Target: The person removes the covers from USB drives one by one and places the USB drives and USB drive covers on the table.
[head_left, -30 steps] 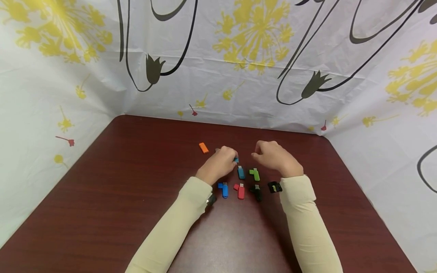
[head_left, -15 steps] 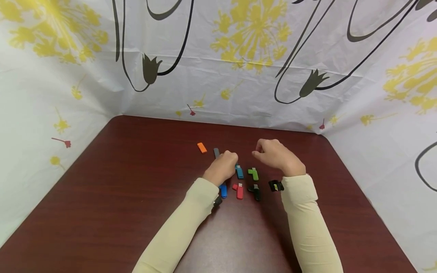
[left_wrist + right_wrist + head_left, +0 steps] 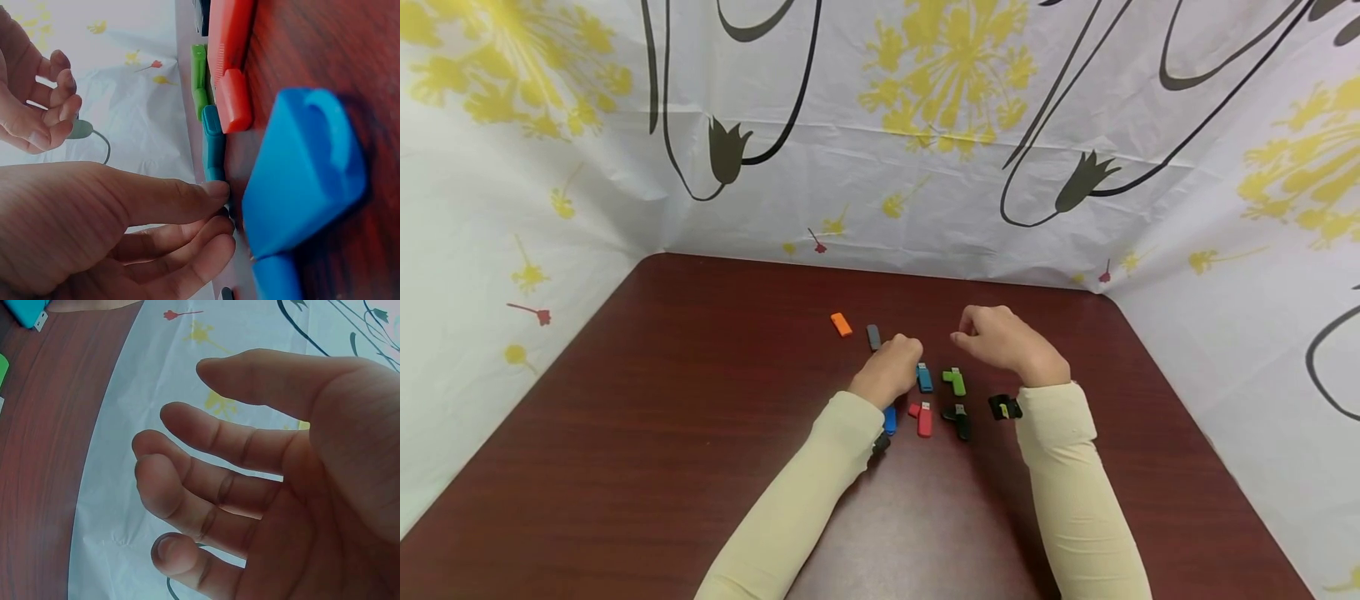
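In the head view my left hand is low over the table at the left of a teal USB stick. Seen from the left wrist, thumb and fingers pinch the teal stick at its cap end, and part of that end is hidden by the fingers. Close below lies a blue USB stick with its cap swung aside, and behind it a red one. My right hand hovers right of the group, fingers loosely curled and holding nothing; its palm shows bare in the right wrist view.
A green USB stick and a black one lie right of the others. Farther back are a grey stick and an orange one. A patterned white sheet hangs around the dark red table.
My left hand has shifted toward me, from behind the teal stick to its side, uncovering the grey stick and partly covering the blue one. The right hand stays nearly still.
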A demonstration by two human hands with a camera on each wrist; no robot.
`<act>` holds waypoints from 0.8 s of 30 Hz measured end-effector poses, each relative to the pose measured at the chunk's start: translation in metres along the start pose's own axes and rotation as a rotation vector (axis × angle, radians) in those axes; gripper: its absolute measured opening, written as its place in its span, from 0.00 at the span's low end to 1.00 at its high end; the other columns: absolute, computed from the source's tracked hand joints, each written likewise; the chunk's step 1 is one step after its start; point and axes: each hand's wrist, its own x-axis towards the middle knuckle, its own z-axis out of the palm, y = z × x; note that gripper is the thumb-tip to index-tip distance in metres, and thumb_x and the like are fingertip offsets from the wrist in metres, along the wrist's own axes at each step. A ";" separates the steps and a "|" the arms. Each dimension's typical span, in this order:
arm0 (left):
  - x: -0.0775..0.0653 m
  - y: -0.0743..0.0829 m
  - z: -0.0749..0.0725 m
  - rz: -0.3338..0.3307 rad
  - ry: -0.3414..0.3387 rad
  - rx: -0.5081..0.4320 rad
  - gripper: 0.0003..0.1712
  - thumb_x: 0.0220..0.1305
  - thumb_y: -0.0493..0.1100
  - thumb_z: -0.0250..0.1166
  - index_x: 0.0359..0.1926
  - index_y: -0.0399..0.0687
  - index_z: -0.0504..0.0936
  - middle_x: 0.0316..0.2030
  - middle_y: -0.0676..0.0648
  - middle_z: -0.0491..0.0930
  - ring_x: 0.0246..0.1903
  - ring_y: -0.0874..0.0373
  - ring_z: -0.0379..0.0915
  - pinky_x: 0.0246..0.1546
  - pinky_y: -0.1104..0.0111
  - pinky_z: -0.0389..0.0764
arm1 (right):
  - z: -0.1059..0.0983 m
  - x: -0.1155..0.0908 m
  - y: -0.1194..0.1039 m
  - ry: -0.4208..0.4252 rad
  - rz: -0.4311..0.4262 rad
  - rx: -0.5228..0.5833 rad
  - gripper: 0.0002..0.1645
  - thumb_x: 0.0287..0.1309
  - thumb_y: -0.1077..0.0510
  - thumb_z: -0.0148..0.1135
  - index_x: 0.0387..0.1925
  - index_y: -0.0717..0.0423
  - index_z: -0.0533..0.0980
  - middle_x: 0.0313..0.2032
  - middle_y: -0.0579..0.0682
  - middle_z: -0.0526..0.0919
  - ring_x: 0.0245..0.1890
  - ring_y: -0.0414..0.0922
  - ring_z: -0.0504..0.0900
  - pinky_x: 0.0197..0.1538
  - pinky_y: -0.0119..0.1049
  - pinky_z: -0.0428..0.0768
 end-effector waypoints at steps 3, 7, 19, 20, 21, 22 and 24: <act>0.000 0.000 0.000 0.001 -0.004 -0.004 0.10 0.67 0.31 0.58 0.44 0.41 0.83 0.26 0.44 0.79 0.21 0.57 0.75 0.24 0.70 0.78 | 0.000 0.000 0.000 -0.006 -0.003 0.001 0.13 0.63 0.53 0.59 0.37 0.60 0.78 0.29 0.55 0.83 0.24 0.45 0.76 0.30 0.41 0.77; -0.001 0.000 0.000 -0.001 -0.012 -0.013 0.10 0.67 0.30 0.57 0.42 0.41 0.84 0.23 0.44 0.77 0.20 0.57 0.74 0.21 0.70 0.75 | 0.000 0.001 0.000 -0.009 -0.002 0.001 0.13 0.64 0.53 0.58 0.37 0.60 0.78 0.29 0.55 0.83 0.24 0.45 0.76 0.30 0.41 0.77; -0.007 -0.006 -0.018 0.035 0.084 0.062 0.12 0.66 0.40 0.62 0.48 0.43 0.85 0.43 0.45 0.85 0.32 0.57 0.78 0.37 0.63 0.87 | -0.001 -0.001 0.002 0.003 0.004 -0.009 0.13 0.63 0.51 0.59 0.37 0.58 0.79 0.31 0.54 0.83 0.27 0.46 0.77 0.33 0.43 0.79; -0.008 -0.008 -0.021 0.038 0.102 0.074 0.13 0.66 0.41 0.62 0.49 0.44 0.85 0.44 0.45 0.85 0.35 0.57 0.78 0.39 0.61 0.87 | -0.002 -0.001 0.002 0.005 0.004 -0.008 0.14 0.63 0.51 0.59 0.38 0.58 0.79 0.31 0.54 0.83 0.27 0.46 0.77 0.33 0.44 0.79; -0.009 -0.010 -0.025 0.038 0.116 0.075 0.13 0.67 0.42 0.61 0.49 0.44 0.85 0.45 0.45 0.84 0.37 0.57 0.77 0.41 0.59 0.86 | -0.002 -0.001 0.003 0.005 0.003 -0.004 0.14 0.63 0.51 0.59 0.38 0.59 0.78 0.31 0.54 0.83 0.27 0.46 0.77 0.33 0.44 0.79; -0.010 -0.011 -0.028 0.035 0.130 0.078 0.14 0.67 0.43 0.61 0.49 0.44 0.85 0.45 0.45 0.84 0.38 0.56 0.77 0.43 0.58 0.86 | -0.002 -0.002 0.003 0.006 0.008 -0.004 0.14 0.63 0.51 0.59 0.38 0.58 0.78 0.31 0.54 0.83 0.28 0.46 0.77 0.33 0.44 0.79; -0.012 -0.015 -0.036 0.027 0.159 0.077 0.14 0.68 0.44 0.60 0.49 0.43 0.84 0.45 0.45 0.83 0.40 0.56 0.76 0.44 0.58 0.85 | -0.003 -0.002 0.004 0.005 0.017 0.000 0.14 0.63 0.50 0.59 0.39 0.57 0.78 0.32 0.54 0.83 0.29 0.46 0.77 0.33 0.44 0.79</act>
